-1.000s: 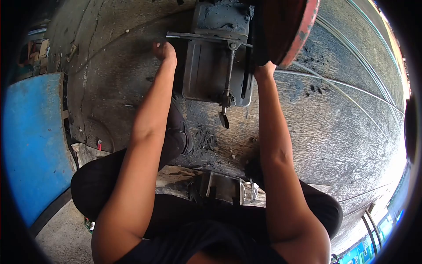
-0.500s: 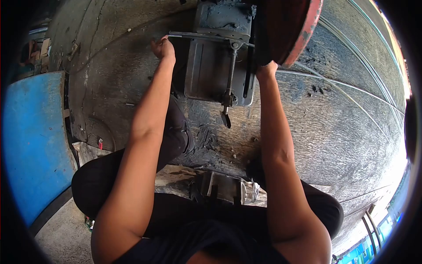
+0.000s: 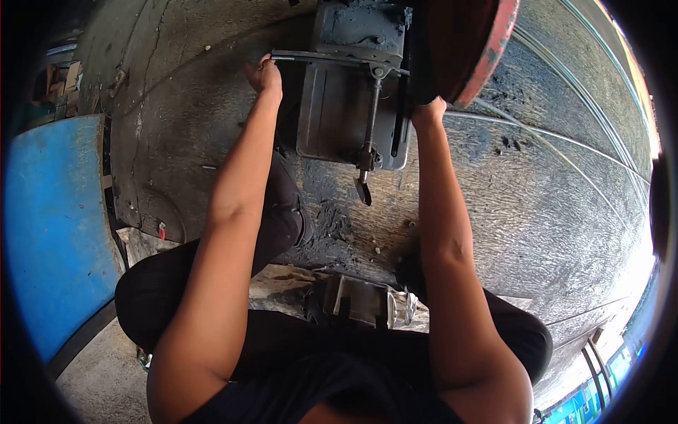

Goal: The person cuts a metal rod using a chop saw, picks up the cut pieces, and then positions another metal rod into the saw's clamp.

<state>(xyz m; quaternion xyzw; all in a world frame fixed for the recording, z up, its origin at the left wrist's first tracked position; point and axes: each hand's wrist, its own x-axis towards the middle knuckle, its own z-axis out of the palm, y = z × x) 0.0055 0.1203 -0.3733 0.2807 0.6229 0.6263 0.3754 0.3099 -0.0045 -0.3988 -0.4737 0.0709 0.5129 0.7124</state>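
My left hand is closed, with its fingertips on the left end of a thin metal rod. That rod lies across the clamp of a dark, grimy machine base. A threaded clamp screw runs down the base to a small crank handle. At the right, my right hand reaches in beside the base, below a large round red guard. Its fingers are hidden, so I cannot see what they touch.
Long metal rods lie over the wet, stained floor to the right. At the left stands a blue panel. Black debris is scattered below the machine. A dark metal box-shaped piece sits between my legs.
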